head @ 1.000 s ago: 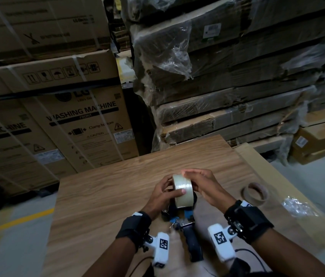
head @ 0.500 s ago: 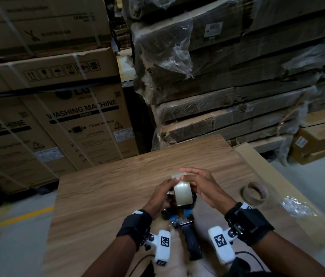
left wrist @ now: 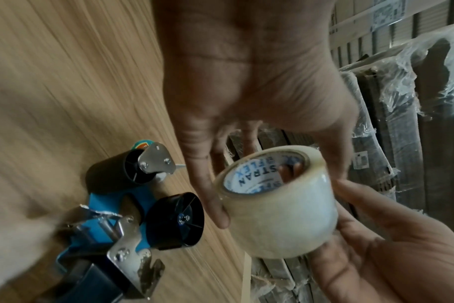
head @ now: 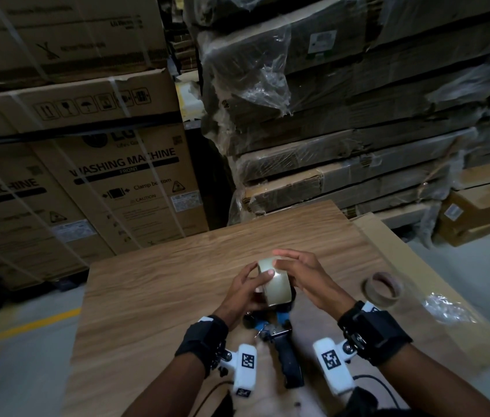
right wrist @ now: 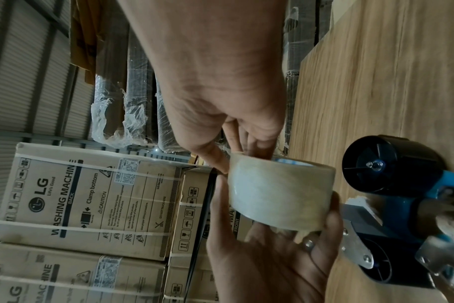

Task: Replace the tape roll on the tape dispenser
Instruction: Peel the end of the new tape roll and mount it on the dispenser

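Note:
A clear tape roll (head: 275,282) with a white and blue printed core (left wrist: 249,176) is held just above the table between both hands. My left hand (head: 254,279) grips it from the left, thumb (left wrist: 214,205) on its face. My right hand (head: 287,264) holds it from the right, fingertips (right wrist: 246,148) at its far rim. The blue tape dispenser (head: 270,325) lies on the wood under the roll, black handle (head: 288,365) toward me. Its black hub (left wrist: 174,223) is bare, seen also as the hub (right wrist: 392,164) in the right wrist view.
An empty brown cardboard core (head: 382,288) lies on the table (head: 153,296) to the right, with crumpled clear plastic (head: 448,308) beyond it. Stacked washing machine cartons (head: 123,182) and wrapped flat boxes (head: 343,130) stand behind the table's far edge.
The roll has been turned in my hands and tilted, staying above the dispenser. My right fingers have shifted over its top edge.

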### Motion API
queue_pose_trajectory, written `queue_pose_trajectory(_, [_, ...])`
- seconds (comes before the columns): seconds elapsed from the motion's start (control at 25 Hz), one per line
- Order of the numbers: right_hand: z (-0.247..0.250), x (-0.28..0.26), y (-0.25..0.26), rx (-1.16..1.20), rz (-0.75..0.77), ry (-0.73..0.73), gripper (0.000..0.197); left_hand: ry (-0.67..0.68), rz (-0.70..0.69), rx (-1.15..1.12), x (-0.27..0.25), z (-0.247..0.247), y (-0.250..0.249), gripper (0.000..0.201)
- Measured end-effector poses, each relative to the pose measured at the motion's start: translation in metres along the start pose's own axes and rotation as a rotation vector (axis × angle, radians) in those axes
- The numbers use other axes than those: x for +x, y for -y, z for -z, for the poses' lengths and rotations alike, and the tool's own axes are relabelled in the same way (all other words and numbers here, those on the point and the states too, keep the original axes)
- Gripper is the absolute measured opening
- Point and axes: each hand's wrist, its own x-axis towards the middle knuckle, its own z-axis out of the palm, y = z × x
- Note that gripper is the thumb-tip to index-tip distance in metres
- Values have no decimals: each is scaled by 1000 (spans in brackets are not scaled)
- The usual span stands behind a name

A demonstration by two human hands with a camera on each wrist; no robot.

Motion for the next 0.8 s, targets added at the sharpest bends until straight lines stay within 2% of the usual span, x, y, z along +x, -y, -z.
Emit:
queue_pose_trajectory(0.04, [-1,-1,0,-19,-2,0,29,-33,47,13,0,-2,0,53])
queue_pose_trajectory(0.16, [1,-2,-2,-67,0,-5,31,-72,137,28,1,-6,2,58])
queue_pose_trajectory(0.28, [3,1,-8,-33,-11,-63,29,-9,13,-9,-1,-6,3,50])
queue_pose_trajectory(0.36, [5,2,-10,14,-14,-108,26,46,-76,17,-2,-3,4,55])
queue_pose_trajectory(0.48, [6,2,-10,21,-7,-94,22,50,-91,46,0,-1,5,55])
queue_pose_trajectory(0.6, [8,1,-11,-23,-1,-63,27,3,-21,57,0,-6,3,47])
queue_pose_trajectory(0.8, [10,-5,-12,-101,5,34,41,-60,145,36,2,-8,6,63])
